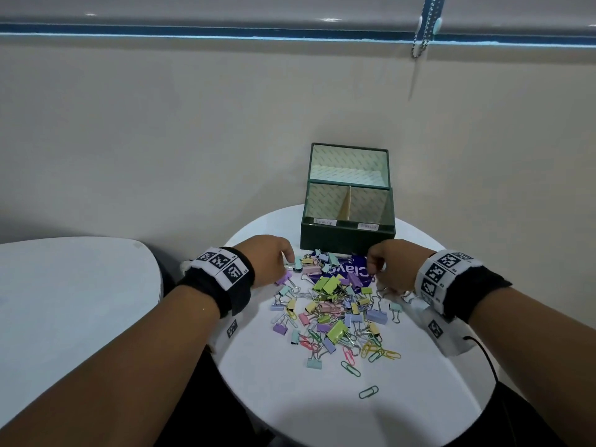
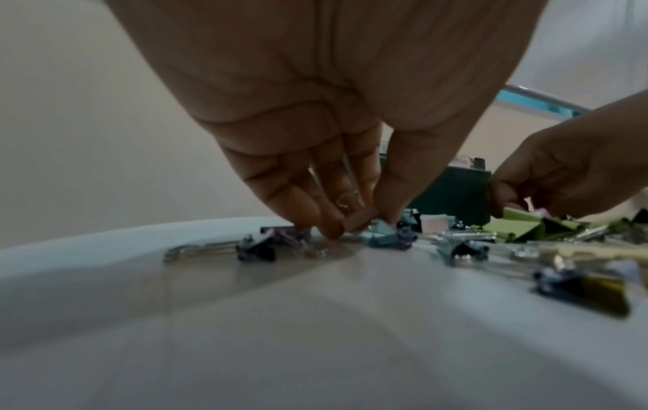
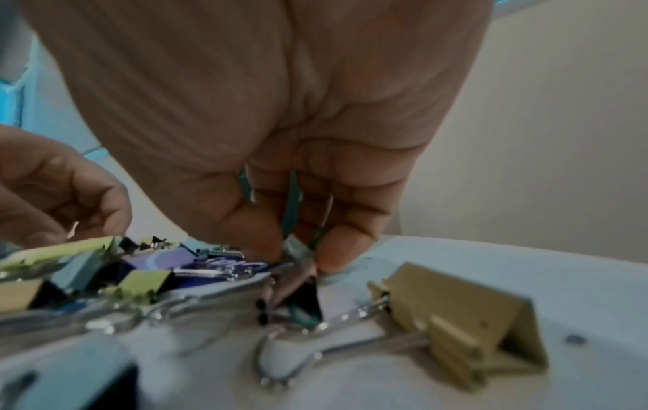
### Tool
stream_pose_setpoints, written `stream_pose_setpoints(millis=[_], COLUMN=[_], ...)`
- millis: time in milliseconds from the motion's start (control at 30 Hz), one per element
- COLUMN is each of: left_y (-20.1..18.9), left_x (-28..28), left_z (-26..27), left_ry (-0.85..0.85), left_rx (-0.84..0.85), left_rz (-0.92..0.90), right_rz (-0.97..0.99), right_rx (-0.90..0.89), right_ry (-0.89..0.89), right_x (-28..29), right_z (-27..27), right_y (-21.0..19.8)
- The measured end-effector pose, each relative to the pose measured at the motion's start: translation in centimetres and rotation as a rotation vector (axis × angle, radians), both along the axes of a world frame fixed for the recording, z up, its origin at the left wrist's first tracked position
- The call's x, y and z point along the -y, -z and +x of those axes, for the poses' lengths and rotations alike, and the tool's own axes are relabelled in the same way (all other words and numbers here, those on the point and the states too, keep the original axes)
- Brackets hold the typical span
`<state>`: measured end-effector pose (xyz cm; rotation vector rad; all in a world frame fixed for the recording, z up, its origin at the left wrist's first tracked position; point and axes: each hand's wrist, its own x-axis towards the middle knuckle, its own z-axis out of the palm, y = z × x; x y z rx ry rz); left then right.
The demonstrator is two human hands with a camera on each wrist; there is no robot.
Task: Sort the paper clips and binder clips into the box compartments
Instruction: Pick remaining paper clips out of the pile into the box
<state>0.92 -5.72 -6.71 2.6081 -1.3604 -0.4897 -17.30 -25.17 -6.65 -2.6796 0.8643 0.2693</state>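
Observation:
A mixed pile of pastel binder clips and paper clips lies on the round white table. Behind it stands a dark green box with its lid open, a divider, and a label on each compartment. My left hand is at the pile's far left edge. In the left wrist view this hand pinches a pink binder clip whose wire handles run up between the fingers. My right hand is at the pile's far right. Up close, the right hand holds teal paper clips in its curled fingers, fingertips down on the pile.
A blue printed packet lies under the clips in front of the box. A large yellow binder clip sits just right of my right hand. A second white table stands to the left. A black cable hangs off the table's right edge.

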Motion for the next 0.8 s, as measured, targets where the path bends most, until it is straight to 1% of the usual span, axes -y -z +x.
stream_pose_setpoints(millis=[100, 200, 267, 333, 367, 467, 500, 533, 600, 667, 800], left_y=[-0.4, -0.8, -0.9, -0.8, -0.7, -0.4, -0.3, -0.3, -0.1, 0.0, 0.1], left_x=[-0.3, -0.4, -0.3, -0.2, -0.2, -0.1, -0.1, 0.0, 0.3, 0.4, 0.6], left_z=[-0.1, -0.3, -0.6, -0.9, -1.0, -1.0, -1.0, -1.1, -1.3, -1.4, -1.4], left_ry=[0.000, -0.001, 0.032, 0.091, 0.121, 0.166, 0.176, 0.186, 0.203, 0.194, 0.187], left_rx=[0.018, 0.044, 0.059, 0.059, 0.070, 0.092, 0.097, 0.111, 0.154, 0.176, 0.214], left_rz=[-0.038, -0.124, -0.181, -0.160, -0.134, -0.102, -0.105, -0.101, -0.061, -0.025, -0.041], right_rz=[-0.013, 0.015, 0.148, 0.319, 0.338, 0.177, 0.149, 0.160, 0.248, 0.383, 0.753], right_rx=[0.059, 0.152, 0.260, 0.351, 0.369, 0.308, 0.289, 0.291, 0.341, 0.430, 0.636], right_ry=[-0.004, -0.003, 0.053, 0.123, 0.126, 0.074, 0.058, 0.059, 0.093, 0.145, 0.276], right_x=[0.5, 1.0, 1.4, 1.4, 1.5, 1.5, 1.5, 1.5, 1.3, 1.2, 1.0], right_z=[-0.2, -0.4, -0.6, -1.0, -1.1, -1.3, -1.3, -1.4, -1.4, -1.3, -1.4], right_y=[-0.3, -0.8, -1.1, -1.5, -1.6, -1.7, -1.7, -1.6, -1.4, -1.3, -1.7])
